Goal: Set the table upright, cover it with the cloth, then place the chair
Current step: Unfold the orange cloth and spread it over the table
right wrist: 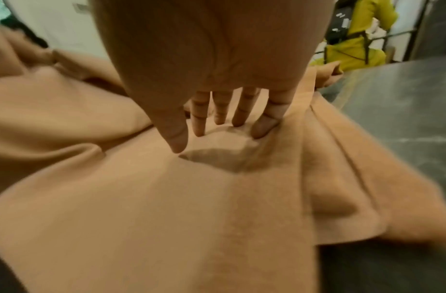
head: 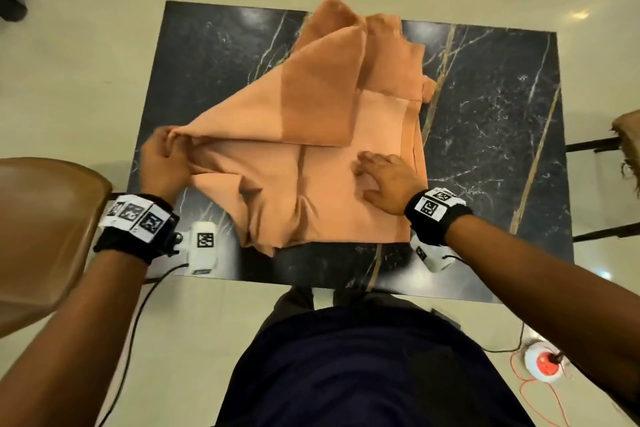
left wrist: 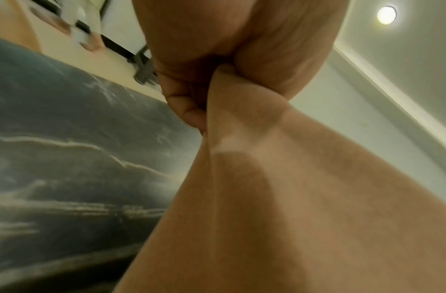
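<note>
Black wristbands [head: 138,229] with square-patterned white tags; dark, perhaps navy, top [head: 346,367].

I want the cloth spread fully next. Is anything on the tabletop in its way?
Nothing visible: the dark marble tabletop around the cloth is bare. Only the right hand rests on the cloth itself.

Table [head: 485,107] upright – peach cloth [head: 332,163] half-folded atop; chair [head: 38,229] left.

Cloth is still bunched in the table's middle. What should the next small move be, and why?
Probably draw the left hand outward to the left, unfolding the cloth corner it grips while the right hand pins the rest flat; much of the dark marble table is still bare.
</note>
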Available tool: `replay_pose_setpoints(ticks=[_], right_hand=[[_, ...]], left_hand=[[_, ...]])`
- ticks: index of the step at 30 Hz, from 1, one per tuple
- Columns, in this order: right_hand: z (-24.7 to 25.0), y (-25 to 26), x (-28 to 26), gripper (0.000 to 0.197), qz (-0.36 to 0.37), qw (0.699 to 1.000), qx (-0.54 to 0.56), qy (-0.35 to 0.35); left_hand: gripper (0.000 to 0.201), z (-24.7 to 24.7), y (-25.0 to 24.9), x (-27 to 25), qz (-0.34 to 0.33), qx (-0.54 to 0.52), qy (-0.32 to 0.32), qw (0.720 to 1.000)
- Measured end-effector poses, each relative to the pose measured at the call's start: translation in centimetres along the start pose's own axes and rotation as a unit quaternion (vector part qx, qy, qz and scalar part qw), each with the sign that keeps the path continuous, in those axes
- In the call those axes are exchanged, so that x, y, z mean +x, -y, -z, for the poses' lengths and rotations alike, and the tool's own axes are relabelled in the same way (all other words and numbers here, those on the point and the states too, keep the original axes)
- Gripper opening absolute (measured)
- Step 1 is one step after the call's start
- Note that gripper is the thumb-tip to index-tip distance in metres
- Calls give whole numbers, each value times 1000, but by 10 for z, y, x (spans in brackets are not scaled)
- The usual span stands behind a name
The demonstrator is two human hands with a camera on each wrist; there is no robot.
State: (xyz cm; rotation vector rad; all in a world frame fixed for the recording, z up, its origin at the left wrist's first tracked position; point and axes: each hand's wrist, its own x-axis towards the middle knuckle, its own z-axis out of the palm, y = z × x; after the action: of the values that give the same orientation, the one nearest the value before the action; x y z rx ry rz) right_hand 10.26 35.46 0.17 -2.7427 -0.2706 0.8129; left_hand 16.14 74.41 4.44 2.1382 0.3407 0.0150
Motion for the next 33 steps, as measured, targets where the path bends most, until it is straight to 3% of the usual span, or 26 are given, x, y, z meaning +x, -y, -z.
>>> replay_pose_setpoints(ticks=[3,5,7,10,13,15,17,20,24,30,33], right_hand=[[1,16,5,45,-42,999,-8,-29],[1,23,7,41,-56,998,-10,-39],[0,28,6,41,-66,997,-6,-48],[-5,30,1,49,-67,996,-3,-60],[-12,32,-10,72,-60,997,9,-45],[-19,32,-21,93,-48,999,9,-7],[-26,32,-35,108,-23,999,-12,36],[-40,31,-52,116,4,996,-66,64],[-48,28,-57,101,-11,997,-62,41],[-35,38,-44,87,-49,998,-36,6],[-24,38,-37,85,-57,998,-34,12]], left_hand=[[27,47,48,17,72,110,-30,991],[38,70,68,18,120,202,-10,972],[37,76,73,12,129,281,11,951],[39,61,64,-2,7,326,35,945],[47,21,55,-21,-146,343,140,917],[55,-15,39,-35,-172,347,226,894],[59,-47,24,-47,-142,368,266,880],[69,-82,2,-54,-134,397,231,878],[64,-102,-13,-38,-168,431,179,868],[54,-95,-21,17,-209,480,102,846],[44,-84,-26,51,-177,472,82,860]])
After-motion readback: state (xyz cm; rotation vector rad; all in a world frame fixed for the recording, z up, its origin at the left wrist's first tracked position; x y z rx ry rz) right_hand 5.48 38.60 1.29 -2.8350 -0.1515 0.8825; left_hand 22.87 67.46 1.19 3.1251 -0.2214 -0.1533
